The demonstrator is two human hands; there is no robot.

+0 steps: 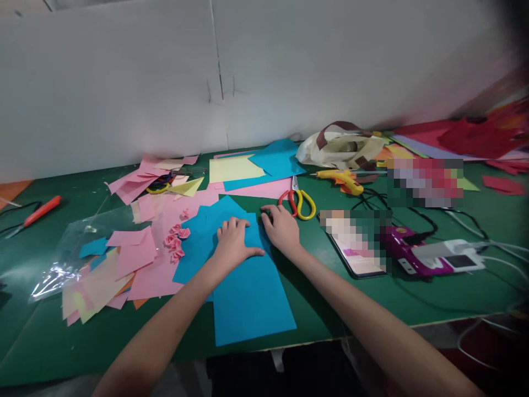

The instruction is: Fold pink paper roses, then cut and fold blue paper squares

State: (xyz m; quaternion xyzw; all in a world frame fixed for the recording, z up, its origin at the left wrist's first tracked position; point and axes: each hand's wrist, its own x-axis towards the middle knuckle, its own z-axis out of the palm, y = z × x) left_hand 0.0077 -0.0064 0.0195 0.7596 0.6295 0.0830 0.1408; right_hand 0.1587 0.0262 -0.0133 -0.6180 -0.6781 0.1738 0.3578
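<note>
Blue paper sheets [252, 298] lie overlapping in front of me on the green table. My left hand [235, 241] rests on the blue paper, its thumb stretched out to the right and its fingers apart. Just past the paper's right edge, my right hand [281, 227] lies low over the table with its fingers loosely bent and nothing visible in them. Scissors [298, 204] with one red and one yellow handle lie right behind my right hand. Several small folded pink paper pieces [176, 240] sit on pink paper left of my left hand.
Paper scraps [99, 281] and a clear plastic bag [61, 264] lie on the left, near a red-handled tool [43, 210]. On the right are a phone [355, 248], a yellow glue gun [343, 179], a purple-and-white power strip [430, 256] with cables, and a cloth bag [339, 149].
</note>
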